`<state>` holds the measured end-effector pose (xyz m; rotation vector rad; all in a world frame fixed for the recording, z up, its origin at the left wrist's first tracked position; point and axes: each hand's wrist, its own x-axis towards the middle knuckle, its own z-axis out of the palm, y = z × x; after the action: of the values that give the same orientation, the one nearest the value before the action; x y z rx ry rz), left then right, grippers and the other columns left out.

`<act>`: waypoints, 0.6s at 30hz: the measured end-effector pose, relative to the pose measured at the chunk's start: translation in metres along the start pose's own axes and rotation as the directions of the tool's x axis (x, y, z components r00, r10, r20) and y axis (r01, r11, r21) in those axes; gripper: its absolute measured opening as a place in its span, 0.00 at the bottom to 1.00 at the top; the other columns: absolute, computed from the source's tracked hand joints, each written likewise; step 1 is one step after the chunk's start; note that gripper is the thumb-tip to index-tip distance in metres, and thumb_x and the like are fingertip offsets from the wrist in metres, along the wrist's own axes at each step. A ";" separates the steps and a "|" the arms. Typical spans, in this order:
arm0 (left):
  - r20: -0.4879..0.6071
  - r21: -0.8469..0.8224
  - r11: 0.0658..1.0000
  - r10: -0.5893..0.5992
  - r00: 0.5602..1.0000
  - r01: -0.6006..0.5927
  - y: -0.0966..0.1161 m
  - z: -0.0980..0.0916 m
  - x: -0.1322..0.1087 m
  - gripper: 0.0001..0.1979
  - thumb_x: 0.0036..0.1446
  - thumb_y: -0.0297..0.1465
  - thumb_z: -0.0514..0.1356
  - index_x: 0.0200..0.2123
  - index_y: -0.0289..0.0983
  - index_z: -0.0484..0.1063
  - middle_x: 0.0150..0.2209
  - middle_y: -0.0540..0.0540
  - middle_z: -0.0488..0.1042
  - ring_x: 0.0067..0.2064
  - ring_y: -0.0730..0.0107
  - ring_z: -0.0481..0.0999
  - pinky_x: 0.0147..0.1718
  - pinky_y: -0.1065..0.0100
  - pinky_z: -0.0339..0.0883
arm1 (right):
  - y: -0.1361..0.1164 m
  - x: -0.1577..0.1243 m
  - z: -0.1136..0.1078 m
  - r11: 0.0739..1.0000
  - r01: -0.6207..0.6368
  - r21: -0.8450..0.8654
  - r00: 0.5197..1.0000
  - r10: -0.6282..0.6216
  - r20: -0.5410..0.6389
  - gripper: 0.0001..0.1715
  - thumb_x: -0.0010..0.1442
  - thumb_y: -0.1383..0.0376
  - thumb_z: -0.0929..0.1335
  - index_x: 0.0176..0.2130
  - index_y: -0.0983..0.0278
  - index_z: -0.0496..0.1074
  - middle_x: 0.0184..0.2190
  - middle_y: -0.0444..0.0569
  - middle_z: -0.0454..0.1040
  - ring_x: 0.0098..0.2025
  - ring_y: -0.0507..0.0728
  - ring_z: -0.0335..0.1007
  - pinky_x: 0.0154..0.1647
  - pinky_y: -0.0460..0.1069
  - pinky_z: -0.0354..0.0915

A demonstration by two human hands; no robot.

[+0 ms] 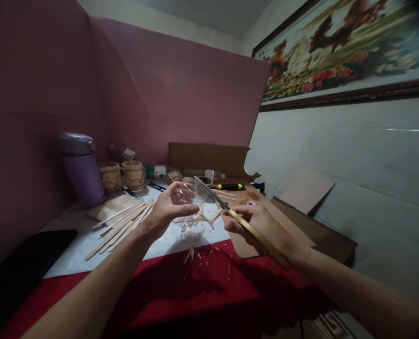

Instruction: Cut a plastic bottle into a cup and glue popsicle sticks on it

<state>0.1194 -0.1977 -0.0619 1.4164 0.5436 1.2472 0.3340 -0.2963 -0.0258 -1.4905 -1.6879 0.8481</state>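
My left hand (167, 209) is closed around a clear plastic cup (191, 193), held tilted above the table. My right hand (262, 228) grips a long knife with a yellow handle (255, 233). Its thin metal blade (211, 193) points up and left and touches the rim of the cup. Under the cup lies a heap of thin wood shavings and scraps (193, 230) on white paper (89, 242) and on the red cloth (202, 282).
Several flat wooden sticks (123, 223) lie left of my hands. Behind them stand a purple flask (80, 169), two small woven stick baskets (133, 174), a glue bottle (156, 171) and a yellow-black cutter (229, 187). Cardboard sheets (301, 230) lie at the right, a black object (22, 268) at the left.
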 end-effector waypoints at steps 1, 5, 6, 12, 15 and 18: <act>-0.002 -0.003 1.000 -0.004 1.000 0.004 0.001 0.001 0.000 0.29 0.33 0.31 0.77 0.42 0.38 0.74 0.39 0.45 0.74 0.40 0.63 0.74 0.39 0.63 0.67 | 0.000 0.000 0.000 0.998 -0.048 0.027 0.999 0.048 0.006 0.23 0.50 0.47 0.75 0.34 0.63 0.78 0.16 0.38 0.61 0.17 0.48 0.53 0.16 0.45 0.52; -0.009 -0.006 1.000 -0.011 1.000 0.011 0.002 0.002 -0.001 0.29 0.33 0.31 0.77 0.42 0.38 0.74 0.39 0.45 0.75 0.40 0.62 0.74 0.39 0.63 0.67 | 0.000 0.000 0.000 0.979 -0.135 0.151 0.991 0.130 0.042 0.25 0.54 0.44 0.72 0.38 0.62 0.74 0.15 0.35 0.56 0.14 0.47 0.49 0.12 0.44 0.49; -0.007 -0.007 1.000 -0.012 1.000 0.012 0.002 0.002 -0.001 0.29 0.33 0.32 0.77 0.42 0.38 0.74 0.38 0.45 0.75 0.40 0.62 0.74 0.40 0.62 0.67 | 0.000 0.000 -0.001 0.982 -0.116 0.152 0.993 0.111 0.042 0.24 0.54 0.44 0.71 0.38 0.62 0.73 0.15 0.35 0.57 0.14 0.47 0.49 0.12 0.44 0.49; 0.053 -0.090 0.994 -0.061 0.997 0.066 0.003 0.000 -0.001 0.28 0.33 0.35 0.77 0.42 0.37 0.78 0.37 0.44 0.78 0.40 0.62 0.75 0.41 0.63 0.66 | -0.006 0.004 -0.005 0.999 0.037 0.004 0.999 -0.037 0.018 0.23 0.51 0.49 0.74 0.39 0.62 0.76 0.17 0.39 0.60 0.18 0.49 0.52 0.15 0.45 0.50; 0.108 -0.126 0.988 -0.081 0.991 0.094 0.006 0.000 -0.002 0.27 0.35 0.37 0.76 0.42 0.37 0.80 0.37 0.43 0.78 0.39 0.62 0.75 0.41 0.64 0.66 | -0.004 0.006 -0.006 0.998 0.067 -0.011 0.996 -0.066 0.056 0.24 0.50 0.49 0.74 0.40 0.63 0.78 0.20 0.41 0.64 0.19 0.49 0.54 0.16 0.46 0.52; 0.152 -0.150 0.982 -0.092 0.984 0.115 0.009 -0.001 -0.003 0.27 0.36 0.39 0.75 0.42 0.36 0.81 0.37 0.41 0.79 0.39 0.61 0.76 0.40 0.64 0.66 | -0.001 0.006 -0.006 0.997 0.077 0.001 0.993 -0.077 0.084 0.23 0.52 0.50 0.73 0.41 0.62 0.78 0.21 0.42 0.65 0.19 0.49 0.54 0.16 0.46 0.52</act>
<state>0.1147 -0.2028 -0.0552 1.3151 0.4050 1.0712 0.3385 -0.2898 -0.0215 -1.3987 -1.7960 0.8787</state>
